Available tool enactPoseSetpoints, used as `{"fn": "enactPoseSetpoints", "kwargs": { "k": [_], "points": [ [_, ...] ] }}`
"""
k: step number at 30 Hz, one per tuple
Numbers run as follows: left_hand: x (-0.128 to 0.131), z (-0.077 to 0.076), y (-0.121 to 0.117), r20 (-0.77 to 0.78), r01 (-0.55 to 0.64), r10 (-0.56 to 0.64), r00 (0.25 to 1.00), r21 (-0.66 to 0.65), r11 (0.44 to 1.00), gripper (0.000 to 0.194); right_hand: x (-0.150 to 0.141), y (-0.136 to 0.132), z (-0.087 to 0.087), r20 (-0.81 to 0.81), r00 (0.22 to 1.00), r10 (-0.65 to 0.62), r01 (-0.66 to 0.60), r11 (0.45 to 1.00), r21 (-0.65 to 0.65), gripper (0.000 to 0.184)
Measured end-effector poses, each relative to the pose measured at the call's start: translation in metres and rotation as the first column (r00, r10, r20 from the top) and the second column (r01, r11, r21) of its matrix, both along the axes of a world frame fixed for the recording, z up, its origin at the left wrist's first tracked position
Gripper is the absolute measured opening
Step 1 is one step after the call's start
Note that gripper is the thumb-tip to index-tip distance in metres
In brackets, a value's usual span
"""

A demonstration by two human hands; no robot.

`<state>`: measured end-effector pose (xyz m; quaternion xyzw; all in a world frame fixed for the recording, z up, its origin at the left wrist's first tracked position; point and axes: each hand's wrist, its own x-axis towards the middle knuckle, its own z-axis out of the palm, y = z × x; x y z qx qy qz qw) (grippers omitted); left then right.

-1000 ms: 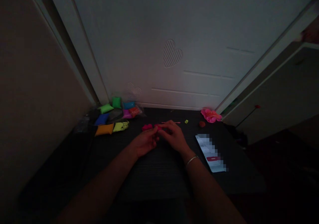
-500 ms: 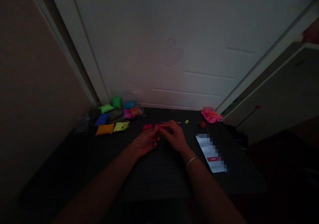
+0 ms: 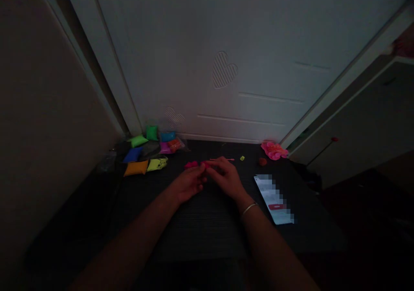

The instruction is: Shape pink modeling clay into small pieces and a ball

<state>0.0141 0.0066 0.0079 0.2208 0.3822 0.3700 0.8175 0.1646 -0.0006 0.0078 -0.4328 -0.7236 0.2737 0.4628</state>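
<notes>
One piece [image 3: 206,165], bright pink, small, hand-held

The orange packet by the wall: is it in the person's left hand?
No, the orange packet lies on the dark table, apart from the left hand.

A thin, pale, metallic-looking bracelet [image 3: 249,209], a plain curved band, circles the right wrist, just behind the right hand [image 3: 227,178]. Both forearms are bare, without sleeves, and the left wrist, behind the left hand [image 3: 188,185], is bare too.
</notes>
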Motion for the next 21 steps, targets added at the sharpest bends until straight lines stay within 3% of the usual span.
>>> {"fn": "enactPoseSetpoints", "kwargs": {
  "k": [21],
  "points": [
    [0.0002, 0.0001, -0.0009, -0.040, 0.025, -0.024, 0.999, 0.023, 0.999, 0.016, -0.0006, 0.0001, 0.0007, 0.003, 1.000, -0.015, 0.015, 1.000, 0.020, 0.014]
  ]
}}
